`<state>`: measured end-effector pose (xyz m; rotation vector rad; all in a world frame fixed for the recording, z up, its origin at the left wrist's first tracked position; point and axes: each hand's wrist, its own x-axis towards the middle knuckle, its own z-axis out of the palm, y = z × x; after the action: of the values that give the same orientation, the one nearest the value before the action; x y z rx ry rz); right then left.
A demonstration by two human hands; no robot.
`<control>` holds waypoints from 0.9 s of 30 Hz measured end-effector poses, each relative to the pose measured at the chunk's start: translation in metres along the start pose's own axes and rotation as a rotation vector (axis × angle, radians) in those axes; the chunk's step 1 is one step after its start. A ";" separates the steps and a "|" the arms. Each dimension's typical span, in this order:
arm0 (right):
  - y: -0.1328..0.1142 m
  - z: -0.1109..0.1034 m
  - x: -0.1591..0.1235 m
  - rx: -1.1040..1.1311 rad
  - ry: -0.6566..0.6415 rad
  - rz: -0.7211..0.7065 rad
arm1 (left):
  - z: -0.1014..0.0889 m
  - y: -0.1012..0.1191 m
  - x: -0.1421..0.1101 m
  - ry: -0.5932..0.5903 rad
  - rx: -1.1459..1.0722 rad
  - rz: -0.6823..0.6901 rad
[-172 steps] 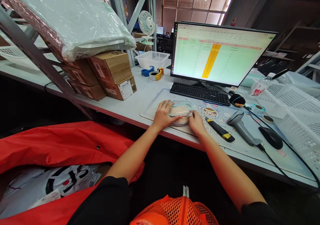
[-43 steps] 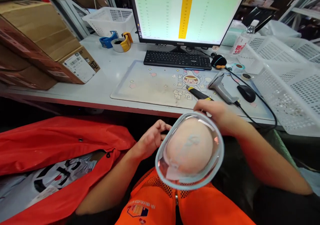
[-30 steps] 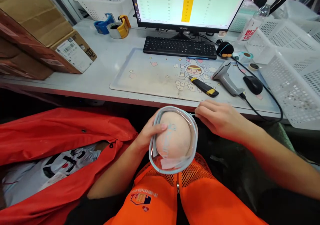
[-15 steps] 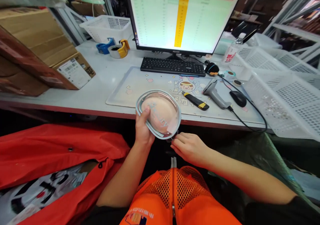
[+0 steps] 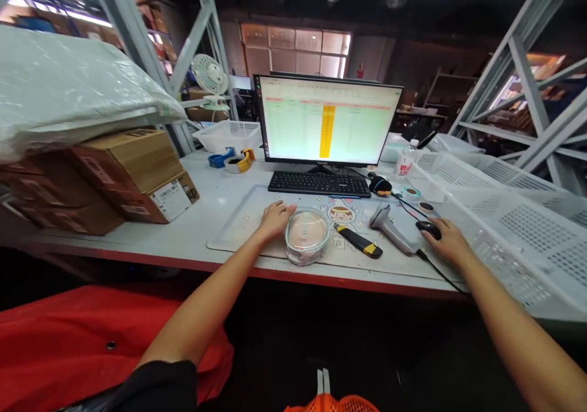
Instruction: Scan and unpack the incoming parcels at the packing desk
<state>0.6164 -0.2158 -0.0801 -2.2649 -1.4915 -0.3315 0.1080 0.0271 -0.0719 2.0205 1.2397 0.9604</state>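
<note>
A clear oval lidded container [image 5: 306, 235] with a pale pink item inside sits on the desk mat [image 5: 238, 228] near the table's front edge. My left hand [image 5: 276, 216] rests beside its left rim, fingers spread and touching the mat and the container. My right hand [image 5: 444, 238] lies on the black computer mouse [image 5: 428, 228] at the right, fingers curved over it. Between the hands lie a yellow-and-black utility knife [image 5: 358, 241] and a grey barcode scanner [image 5: 389, 227].
A monitor [image 5: 326, 121] and black keyboard [image 5: 320, 184] stand behind the mat. Cardboard boxes [image 5: 132, 173] are stacked at the left, tape dispensers [image 5: 229, 159] at the back, white mesh baskets [image 5: 509, 216] at the right. A red bag [image 5: 68, 338] lies below the table.
The container went from my left hand in front of my chest down onto the desk mat. My right hand moved away to the mouse. The view has tilted upward.
</note>
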 end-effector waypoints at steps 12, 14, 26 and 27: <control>0.020 0.040 -0.016 0.017 0.175 -0.103 | 0.007 -0.024 0.116 0.154 0.366 -0.041; 0.024 0.042 -0.016 0.019 0.165 -0.105 | 0.018 -0.028 0.126 0.184 0.385 -0.051; 0.024 0.033 -0.019 0.039 0.128 -0.146 | 0.039 -0.043 0.130 0.099 0.510 0.064; 0.023 0.033 -0.019 0.037 0.134 -0.141 | 0.040 -0.043 0.129 0.100 0.513 0.063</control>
<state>0.6285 -0.2242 -0.1222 -2.0707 -1.5765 -0.4834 0.1591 0.1578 -0.0917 2.4339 1.6116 0.8394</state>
